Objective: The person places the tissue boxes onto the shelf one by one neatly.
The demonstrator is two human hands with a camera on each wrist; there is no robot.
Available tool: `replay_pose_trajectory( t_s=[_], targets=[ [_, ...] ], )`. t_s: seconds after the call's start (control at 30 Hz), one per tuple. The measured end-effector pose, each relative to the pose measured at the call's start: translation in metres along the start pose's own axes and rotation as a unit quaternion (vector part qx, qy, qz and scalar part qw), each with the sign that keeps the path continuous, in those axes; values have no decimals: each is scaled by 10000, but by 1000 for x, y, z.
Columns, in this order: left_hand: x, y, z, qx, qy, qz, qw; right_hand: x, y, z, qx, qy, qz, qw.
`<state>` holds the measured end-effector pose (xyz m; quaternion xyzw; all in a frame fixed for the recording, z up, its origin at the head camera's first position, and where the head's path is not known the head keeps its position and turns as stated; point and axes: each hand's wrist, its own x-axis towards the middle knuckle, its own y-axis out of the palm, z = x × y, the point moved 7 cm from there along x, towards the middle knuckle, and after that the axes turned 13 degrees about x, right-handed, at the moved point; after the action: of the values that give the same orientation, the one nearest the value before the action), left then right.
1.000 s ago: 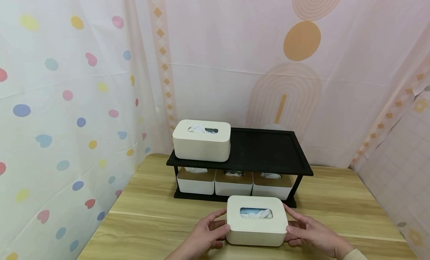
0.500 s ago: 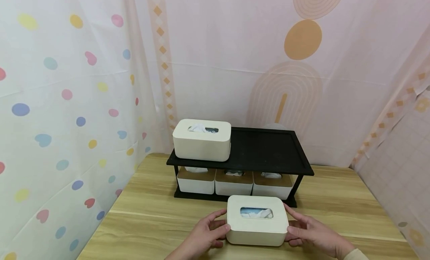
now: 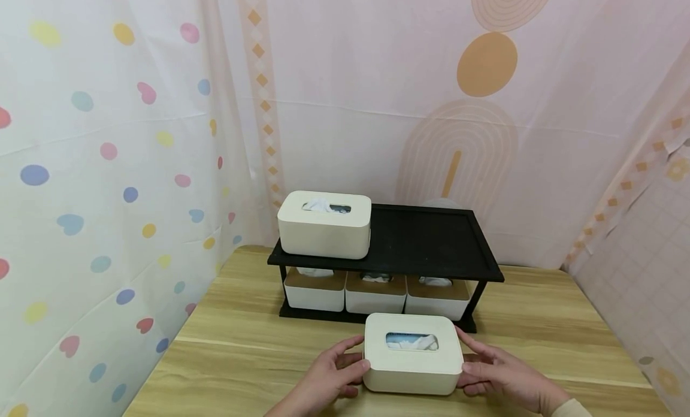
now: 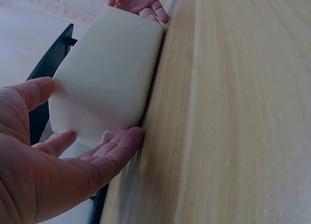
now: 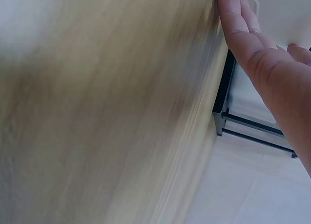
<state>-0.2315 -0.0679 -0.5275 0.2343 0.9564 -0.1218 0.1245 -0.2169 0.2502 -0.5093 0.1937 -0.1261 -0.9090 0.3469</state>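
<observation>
A cream tissue box (image 3: 412,381) with an oval slot on top sits at the table's front, white tissue and blue showing inside. My left hand (image 3: 330,374) grips its left end, thumb at the front corner and fingers along the side. On the opposite end my right hand (image 3: 498,375) holds it the same way. In the left wrist view, the left hand's fingers (image 4: 114,153) reach to the lower edge of the box (image 4: 109,63), right at the tabletop. The right wrist view shows the right hand (image 5: 272,63) with its fingertips cut off by the frame.
Behind the box stands a black two-tier rack (image 3: 431,240). Its upper shelf bears another cream tissue box (image 3: 323,237) at the left. Underneath are three white boxes with brown lids, one being the middle box (image 3: 374,300). Patterned curtains (image 3: 334,75) enclose the wooden table (image 3: 232,345).
</observation>
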Motion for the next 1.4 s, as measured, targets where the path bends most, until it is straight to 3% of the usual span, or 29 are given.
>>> replay_pose_trajectory(
  t_s=[0.63, 1.03, 1.4],
  targets=[
    [-1, 0, -2, -23, -68, 66, 10000, -1, 1, 0, 147, -43, 159, 9998],
    [-1, -1, -2, -47, 93, 106, 9999, -1, -1, -1, 198, 2, 236, 9995],
    [1, -5, 1, -176, -1, 228, 9996, 4, -2, -3, 254, -146, 18, 9996]
  ],
)
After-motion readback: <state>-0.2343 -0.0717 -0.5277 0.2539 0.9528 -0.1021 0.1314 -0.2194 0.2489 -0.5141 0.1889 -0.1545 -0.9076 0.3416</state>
